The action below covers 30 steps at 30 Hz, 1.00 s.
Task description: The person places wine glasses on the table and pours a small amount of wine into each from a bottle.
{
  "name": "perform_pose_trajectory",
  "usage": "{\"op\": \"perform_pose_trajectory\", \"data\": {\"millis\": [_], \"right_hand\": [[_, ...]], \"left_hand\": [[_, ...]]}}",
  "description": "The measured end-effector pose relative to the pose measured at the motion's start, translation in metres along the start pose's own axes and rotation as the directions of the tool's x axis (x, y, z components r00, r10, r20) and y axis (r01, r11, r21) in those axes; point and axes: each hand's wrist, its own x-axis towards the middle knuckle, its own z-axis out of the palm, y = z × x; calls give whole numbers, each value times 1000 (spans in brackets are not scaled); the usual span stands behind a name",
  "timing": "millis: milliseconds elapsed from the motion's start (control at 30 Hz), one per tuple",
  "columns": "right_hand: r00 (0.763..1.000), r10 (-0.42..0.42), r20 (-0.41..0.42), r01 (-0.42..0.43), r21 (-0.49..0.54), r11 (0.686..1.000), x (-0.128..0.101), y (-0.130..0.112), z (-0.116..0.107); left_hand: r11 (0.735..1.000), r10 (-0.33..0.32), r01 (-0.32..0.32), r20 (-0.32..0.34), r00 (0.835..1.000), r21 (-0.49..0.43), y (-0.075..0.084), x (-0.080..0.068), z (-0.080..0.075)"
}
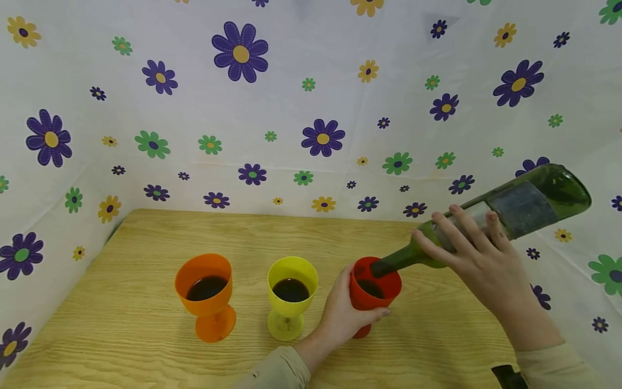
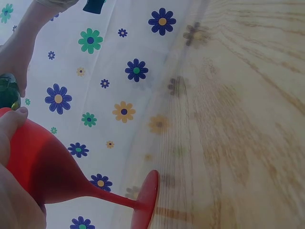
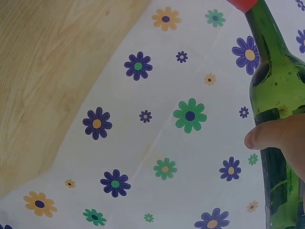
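Observation:
My left hand [image 1: 342, 305] grips the bowl of a red goblet [image 1: 374, 286], fingers behind and thumb across its front. Dark liquid shows inside it. In the left wrist view the goblet's foot [image 2: 146, 200] stands at the wooden tabletop. My right hand [image 1: 478, 251] holds a green glass wine bottle [image 1: 522, 202], fingers over its label and, in the right wrist view, the thumb [image 3: 267, 136] on the near side. The bottle tilts steeply down to the left, its mouth inside the red goblet's rim. Left of them stand a yellow goblet [image 1: 286, 310] and an orange goblet [image 1: 206, 310], each with dark liquid inside.
The wood-grain table [image 1: 146, 356] carries the goblets in a row. A white flower-printed cloth [image 1: 282, 108] hangs behind the table and along both sides. Near the right sleeve, a dark strap-like piece [image 1: 509, 376] shows at the bottom edge.

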Motion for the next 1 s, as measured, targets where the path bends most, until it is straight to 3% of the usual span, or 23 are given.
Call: {"op": "perform_pose_trajectory", "data": {"millis": [300, 567, 833, 1000], "right_hand": [[999, 37, -6, -37, -2, 999, -1, -4, 4], [990, 134, 35, -135, 57, 989, -14, -9, 10], [970, 221, -97, -214, 82, 973, -23, -20, 20], [953, 296, -67, -288, 104, 952, -31, -25, 26]], "left_hand": [[1000, -6, 6, 0, 1000, -7, -1, 0, -1], [1000, -2, 3, 6, 1000, -9, -2, 0, 0], [1000, -12, 12, 2, 1000, -2, -2, 0, 0], [1000, -12, 12, 8, 1000, -1, -1, 0, 0]]}}
